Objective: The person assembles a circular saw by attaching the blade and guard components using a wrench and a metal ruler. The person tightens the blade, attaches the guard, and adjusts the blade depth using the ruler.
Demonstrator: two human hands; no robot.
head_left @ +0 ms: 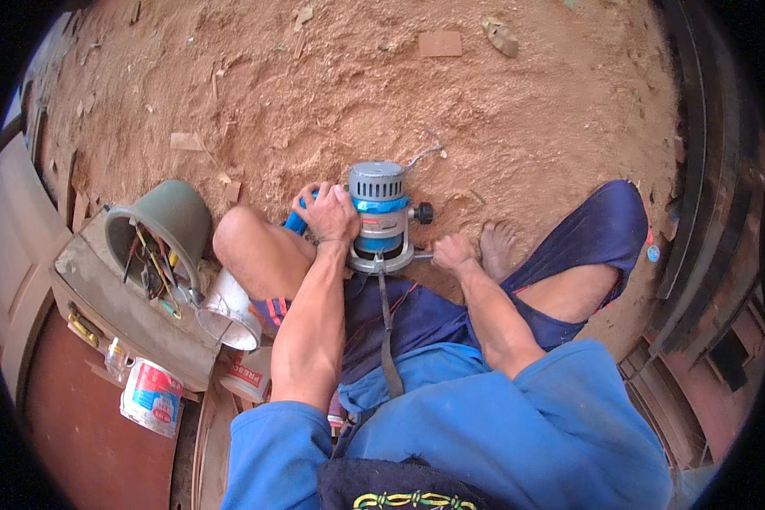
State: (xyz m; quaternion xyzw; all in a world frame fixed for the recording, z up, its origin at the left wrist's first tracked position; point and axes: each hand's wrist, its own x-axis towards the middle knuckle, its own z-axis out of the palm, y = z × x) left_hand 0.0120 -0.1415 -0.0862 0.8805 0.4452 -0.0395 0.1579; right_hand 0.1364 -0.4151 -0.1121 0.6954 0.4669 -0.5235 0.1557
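A blue and silver router (378, 223) stands between my bent legs, its slotted grey motor cap away from me and its round metal base toward me. My left hand (330, 214) is closed on the router's left side, around a blue handle (296, 223). My right hand (455, 253) makes a fist just right of the base. A thin grey metal piece (423, 255) runs from that fist to the base; its kind is too small to tell. A black knob (422, 212) sticks out on the router's right side.
Sawdust covers the ground ahead, with wood scraps (440, 44) on it. At left a tipped green bucket (174, 221) holds hand tools, beside a white bucket (229, 314) and a labelled tub (153, 395). Dark boards (697, 212) line the right. A strap (388, 365) hangs before me.
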